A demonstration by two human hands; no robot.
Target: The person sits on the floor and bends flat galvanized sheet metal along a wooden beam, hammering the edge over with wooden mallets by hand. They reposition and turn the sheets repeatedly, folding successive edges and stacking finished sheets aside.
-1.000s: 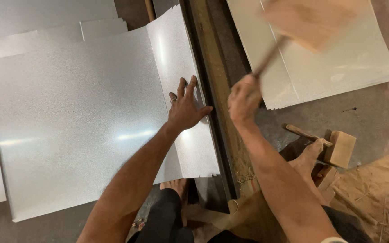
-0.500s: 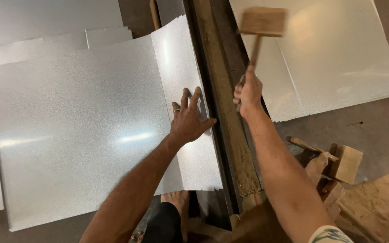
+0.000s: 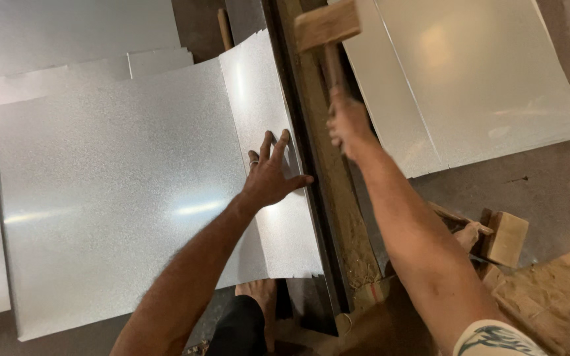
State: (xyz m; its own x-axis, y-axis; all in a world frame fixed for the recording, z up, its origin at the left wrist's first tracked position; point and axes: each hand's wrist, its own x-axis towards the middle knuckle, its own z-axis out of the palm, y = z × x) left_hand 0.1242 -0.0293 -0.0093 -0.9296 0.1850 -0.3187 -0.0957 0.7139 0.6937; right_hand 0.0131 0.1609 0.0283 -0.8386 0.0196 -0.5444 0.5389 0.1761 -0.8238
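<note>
A large galvanised metal sheet lies on the floor, its right strip bent up against a long dark metal bar and wooden beam. My left hand presses flat on that strip, fingers spread, thumb at the bar's edge. My right hand grips the handle of a wooden mallet. The mallet head is over the beam's far end, near the top of the view.
A stack of metal sheets lies right of the beam. More sheets lie at the back left. A second wooden mallet rests on the floor at right, beside sawdust-coloured material. My bare foot is under the sheet's near edge.
The mallet has swung from high at the right down and left toward the beam. My left hand has stayed pressed on the bent strip.
</note>
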